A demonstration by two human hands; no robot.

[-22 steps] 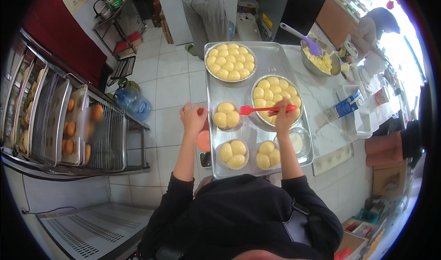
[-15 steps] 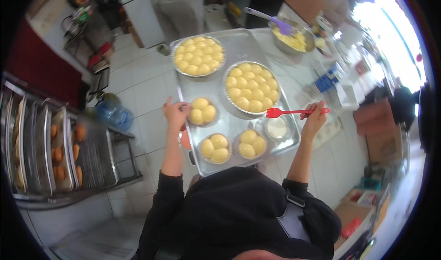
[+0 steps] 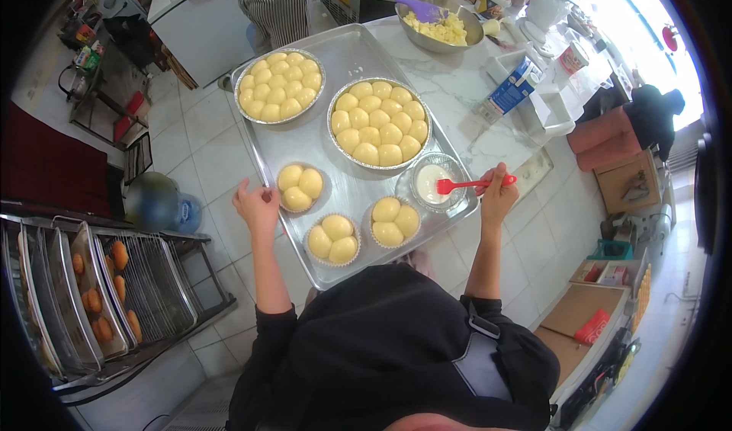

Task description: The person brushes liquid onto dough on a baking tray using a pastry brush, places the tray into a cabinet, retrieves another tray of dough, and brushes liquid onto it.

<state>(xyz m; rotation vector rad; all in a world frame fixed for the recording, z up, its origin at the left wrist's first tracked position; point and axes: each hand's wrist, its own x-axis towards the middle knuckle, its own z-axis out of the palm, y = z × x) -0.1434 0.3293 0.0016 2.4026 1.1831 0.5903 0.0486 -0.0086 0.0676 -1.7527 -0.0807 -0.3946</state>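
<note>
A red pastry brush (image 3: 478, 182) is gripped by its handle in my right hand (image 3: 498, 192). Its bristle end is in a small clear bowl of whitish liquid (image 3: 435, 181). My left hand (image 3: 258, 205) is beside the metal tray's left edge, fingers loosely bent and apart; nothing shows in it. Nearest to it is a three-ball dough bun (image 3: 300, 187) in a paper cup. Two similar buns (image 3: 333, 239) (image 3: 396, 222) sit nearer me on the tray (image 3: 357, 198). Farther back, two round foil pans hold many glossy dough balls (image 3: 280, 86) (image 3: 379, 123).
Beyond the tray, a steel bowl (image 3: 474, 29) holds yellow chunks and a purple spatula (image 3: 421, 8). A blue-and-white carton (image 3: 511, 88) and white containers (image 3: 550, 114) stand on the right. A rack of baked goods (image 3: 99, 290) is at left; a person in striped trousers (image 3: 276, 4) stands behind.
My right hand has moved the brush from beside the large pan into the bowl of liquid. My left hand has drawn slightly back from the nearest bun. The whole view has shifted.
</note>
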